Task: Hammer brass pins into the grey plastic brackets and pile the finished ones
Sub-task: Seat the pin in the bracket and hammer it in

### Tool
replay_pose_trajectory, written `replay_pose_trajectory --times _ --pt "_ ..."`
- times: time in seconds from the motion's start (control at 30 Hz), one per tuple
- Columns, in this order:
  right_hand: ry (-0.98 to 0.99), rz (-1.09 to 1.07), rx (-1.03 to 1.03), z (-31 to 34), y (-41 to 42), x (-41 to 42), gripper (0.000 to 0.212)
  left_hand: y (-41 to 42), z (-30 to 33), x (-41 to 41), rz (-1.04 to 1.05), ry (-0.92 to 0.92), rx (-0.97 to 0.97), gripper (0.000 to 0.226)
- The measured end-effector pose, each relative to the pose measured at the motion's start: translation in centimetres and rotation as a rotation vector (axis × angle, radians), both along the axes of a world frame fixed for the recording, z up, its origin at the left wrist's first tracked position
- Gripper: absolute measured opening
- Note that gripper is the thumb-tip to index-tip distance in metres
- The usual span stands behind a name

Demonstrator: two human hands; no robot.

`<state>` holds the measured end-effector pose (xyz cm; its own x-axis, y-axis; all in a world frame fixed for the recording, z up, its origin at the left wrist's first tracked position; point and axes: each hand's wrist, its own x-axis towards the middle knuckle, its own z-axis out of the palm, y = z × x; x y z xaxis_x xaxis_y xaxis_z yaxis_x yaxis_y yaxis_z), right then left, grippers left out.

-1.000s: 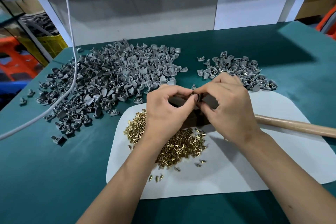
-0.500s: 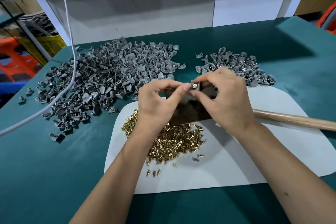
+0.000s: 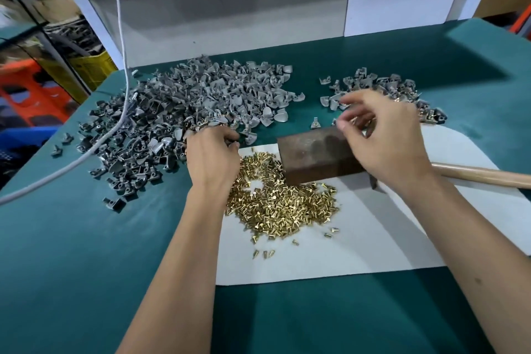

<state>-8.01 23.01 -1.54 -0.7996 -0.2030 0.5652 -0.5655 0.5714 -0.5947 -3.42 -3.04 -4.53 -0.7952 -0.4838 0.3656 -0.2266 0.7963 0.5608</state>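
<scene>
No readable text (anywhere visible)

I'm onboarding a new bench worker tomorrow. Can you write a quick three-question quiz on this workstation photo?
1. True or false: the brass pins lie on the white mat.
2. Which bracket pile is bigger: A) large pile on the left, B) small pile on the right?
3. What does the left hand reach into?

Key: 1 true. 2 A. 3 The large pile's near edge.
</scene>
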Motion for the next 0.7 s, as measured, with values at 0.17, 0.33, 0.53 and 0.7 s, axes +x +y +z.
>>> replay_pose_trajectory --times 0.17,0.33,0.53,0.7 --pt "0.114 0.539 0.25 -0.1 -3.9 4.6 0.013 -0.4 0.3 -0.1 0.012 0.006 0.041 0.014" --pt "0.058 0.827 0.526 -0.7 -6.3 7.1 0.022 -1.1 0.3 -0.1 0.002 0.053 0.131 0.022" --pt "0.119 0.827 0.583 -0.7 -7.0 7.9 0.027 -2.2 1.1 -0.3 0.072 0.24 0.406 0.011" --pt "0.228 0.781 0.745 -1.4 -9.6 9.2 0.029 -2.9 1.0 -0.1 0.121 0.386 0.622 0.014"
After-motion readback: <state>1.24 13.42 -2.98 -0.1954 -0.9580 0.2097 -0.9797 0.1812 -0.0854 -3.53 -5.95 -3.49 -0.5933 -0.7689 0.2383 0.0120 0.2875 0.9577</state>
